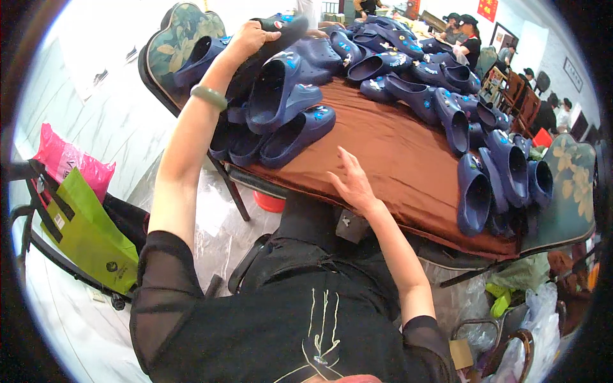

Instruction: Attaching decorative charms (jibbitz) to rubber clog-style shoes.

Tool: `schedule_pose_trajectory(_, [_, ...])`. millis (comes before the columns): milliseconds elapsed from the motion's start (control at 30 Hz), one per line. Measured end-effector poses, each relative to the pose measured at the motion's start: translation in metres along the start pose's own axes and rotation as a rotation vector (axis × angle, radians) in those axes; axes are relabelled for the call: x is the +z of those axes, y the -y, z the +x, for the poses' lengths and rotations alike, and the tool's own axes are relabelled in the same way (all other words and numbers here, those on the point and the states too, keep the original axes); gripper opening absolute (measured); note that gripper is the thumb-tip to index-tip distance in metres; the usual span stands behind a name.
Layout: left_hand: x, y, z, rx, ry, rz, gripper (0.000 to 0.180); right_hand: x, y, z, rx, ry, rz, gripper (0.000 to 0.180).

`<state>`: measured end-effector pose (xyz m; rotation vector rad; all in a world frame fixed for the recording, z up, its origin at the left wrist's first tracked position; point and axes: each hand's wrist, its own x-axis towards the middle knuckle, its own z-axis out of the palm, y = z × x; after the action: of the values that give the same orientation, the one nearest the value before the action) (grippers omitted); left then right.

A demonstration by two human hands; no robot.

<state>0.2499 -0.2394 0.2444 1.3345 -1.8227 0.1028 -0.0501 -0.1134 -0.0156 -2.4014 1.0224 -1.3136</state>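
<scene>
My left arm, with a green bangle at the wrist, reaches out to the far left of the table. There my left hand [251, 39] is closed on a dark clog [287, 30], held above a pile of navy clogs; its far end is smeared by motion. Close below it, a navy clog [271, 96] rests on others at the table's left end. My right hand [355, 184] hovers at the near edge of the brown tablecloth [389, 159], fingers spread, with nothing in it.
More navy clogs with small decorations [453, 121] line the table's far side and right end. Floral-backed chairs [565, 191] stand at both ends. A green bag [96, 230] and a pink package [70, 159] sit at left. Several people [471, 41] are in the background.
</scene>
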Motion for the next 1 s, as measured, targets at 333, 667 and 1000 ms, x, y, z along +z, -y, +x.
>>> schedule_pose_trajectory(333, [0.007,0.020,-0.003,-0.022,0.120,0.265,0.059,0.044,0.055,0.117,0.034,0.008,0.243,0.087])
schedule_pose_trajectory(667, [-0.025,0.003,-0.037,-0.068,0.261,0.488,0.057,0.055,0.073,0.138,-0.046,0.045,0.051,0.088])
schedule_pose_trajectory(1000, [0.007,0.042,-0.012,0.131,-0.045,0.470,0.024,0.072,0.060,0.133,-0.080,0.067,-0.032,0.094])
